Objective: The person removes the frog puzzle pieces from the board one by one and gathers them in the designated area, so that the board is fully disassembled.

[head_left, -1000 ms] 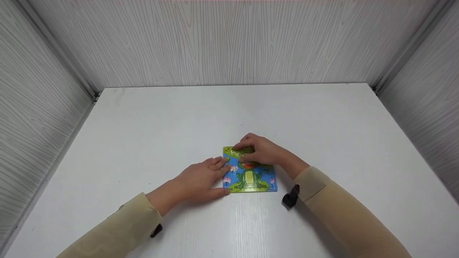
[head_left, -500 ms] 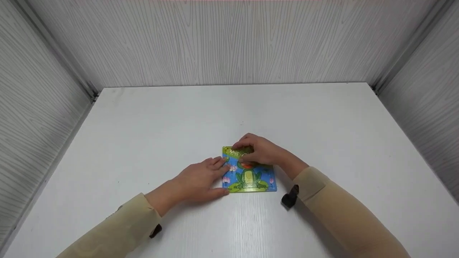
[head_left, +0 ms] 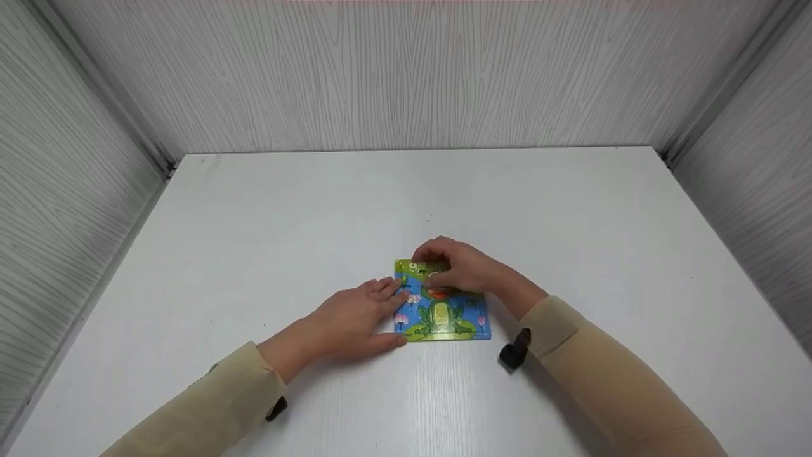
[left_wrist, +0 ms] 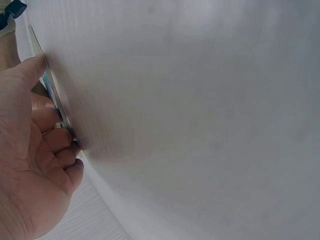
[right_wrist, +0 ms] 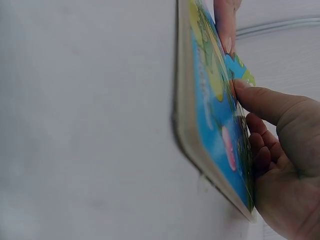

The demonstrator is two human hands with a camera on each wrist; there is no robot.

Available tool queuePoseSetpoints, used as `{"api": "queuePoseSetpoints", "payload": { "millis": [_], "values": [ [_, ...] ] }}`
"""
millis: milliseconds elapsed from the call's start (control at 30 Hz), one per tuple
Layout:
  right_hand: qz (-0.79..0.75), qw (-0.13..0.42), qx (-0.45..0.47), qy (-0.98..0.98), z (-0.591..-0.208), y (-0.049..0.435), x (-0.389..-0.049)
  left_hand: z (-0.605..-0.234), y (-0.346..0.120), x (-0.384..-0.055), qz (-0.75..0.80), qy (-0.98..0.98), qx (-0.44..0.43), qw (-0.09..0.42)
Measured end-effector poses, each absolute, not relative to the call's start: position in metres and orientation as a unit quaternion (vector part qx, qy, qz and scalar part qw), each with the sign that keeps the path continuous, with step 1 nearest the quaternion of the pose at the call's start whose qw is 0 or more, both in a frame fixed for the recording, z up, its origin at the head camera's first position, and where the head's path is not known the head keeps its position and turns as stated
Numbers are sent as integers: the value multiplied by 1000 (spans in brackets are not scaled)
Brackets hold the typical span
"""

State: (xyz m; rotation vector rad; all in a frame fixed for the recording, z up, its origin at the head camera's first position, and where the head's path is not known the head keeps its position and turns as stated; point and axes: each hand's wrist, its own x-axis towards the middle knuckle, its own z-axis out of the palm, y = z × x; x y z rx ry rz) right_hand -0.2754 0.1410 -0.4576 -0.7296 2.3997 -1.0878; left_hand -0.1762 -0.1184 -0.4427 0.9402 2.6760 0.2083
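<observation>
A square frog jigsaw puzzle (head_left: 442, 317) lies flat near the middle of the table in the head view. Its picture has a green frog on blue with pink flowers. My left hand (head_left: 355, 320) rests along the puzzle's left edge, thumb at the near corner and fingertips on its side. Over the upper part, my right hand (head_left: 463, 266) curls its fingers and thumb around a puzzle piece (right_wrist: 241, 69). This blue-and-green piece looks tilted up from the board in the right wrist view. The right hand covers the puzzle's upper right and part of the frog's head.
The white table (head_left: 285, 209) reaches back to a pale wood-grain wall (head_left: 406, 76). More panels stand at the left and right sides. A black strap end (head_left: 515, 350) hangs from the right sleeve, close to the tabletop.
The right fingers curl in slightly more, and the picture at the puzzle's upper left has shifted a little, with dark seams showing there. The left hand stays in place.
</observation>
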Motion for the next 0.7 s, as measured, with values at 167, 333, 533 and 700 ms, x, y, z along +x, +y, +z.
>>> {"api": "queuePoseSetpoints", "payload": {
  "millis": [167, 333, 533, 700],
  "values": [
    [-401, 206, -260, 854, -457, 141, -275, -443, -120, -176, 75, 930, 330, 145],
    [-405, 207, -270, 848, -459, 140, -274, -446, -121, -175, 78, 931, 326, 147],
    [-408, 198, -263, 852, -459, 140, -273, -445, -120, -176, 78, 931, 327, 144],
    [-405, 189, -258, 856, -459, 140, -273, -444, -119, -176, 76, 931, 326, 146]
  ]
}}
